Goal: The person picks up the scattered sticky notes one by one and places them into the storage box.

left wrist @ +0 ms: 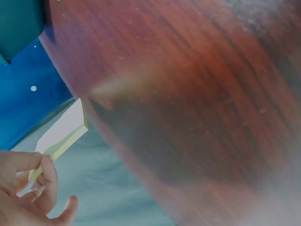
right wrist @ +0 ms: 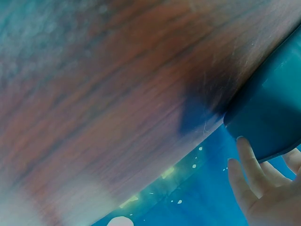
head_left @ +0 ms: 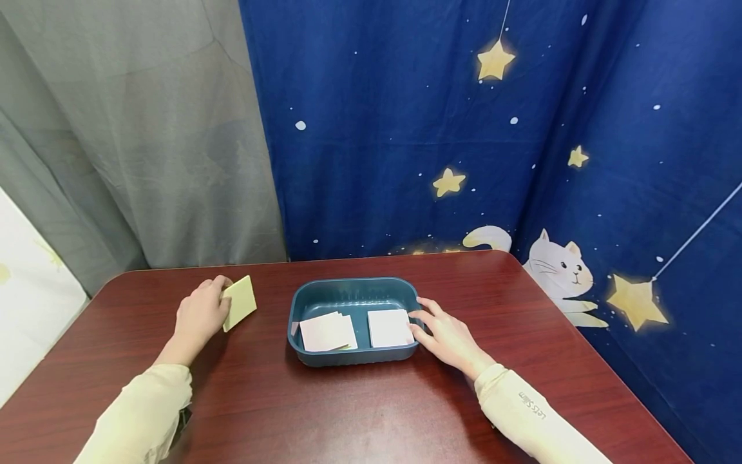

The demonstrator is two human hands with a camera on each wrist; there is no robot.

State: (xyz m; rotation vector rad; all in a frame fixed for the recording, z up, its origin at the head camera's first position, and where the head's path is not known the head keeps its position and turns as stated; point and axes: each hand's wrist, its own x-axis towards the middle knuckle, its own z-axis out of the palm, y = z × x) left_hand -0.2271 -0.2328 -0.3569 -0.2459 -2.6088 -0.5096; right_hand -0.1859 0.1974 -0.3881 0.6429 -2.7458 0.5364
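Note:
My left hand [head_left: 201,314] pinches a pale yellow sticky note pad [head_left: 241,303] between thumb and fingers, left of the tray. In the left wrist view the pad [left wrist: 63,129] shows its thin yellow edge, held tilted. A dark teal plastic tray [head_left: 353,281] stands at the middle of the table. Inside it, loosely fanned pale note pads [head_left: 323,333] lie on the left and a neater white pad [head_left: 390,328] on the right. My right hand [head_left: 449,338] rests at the tray's right rim with loosely spread fingers. In the right wrist view, fingertips [right wrist: 241,141] touch its outer wall.
The reddish-brown wooden table [head_left: 348,412] has rounded far corners. Behind it hang a grey curtain [head_left: 191,142] and a blue curtain [head_left: 371,142] with stars and a white cat. A pale sheet [head_left: 29,309] is beyond the left edge.

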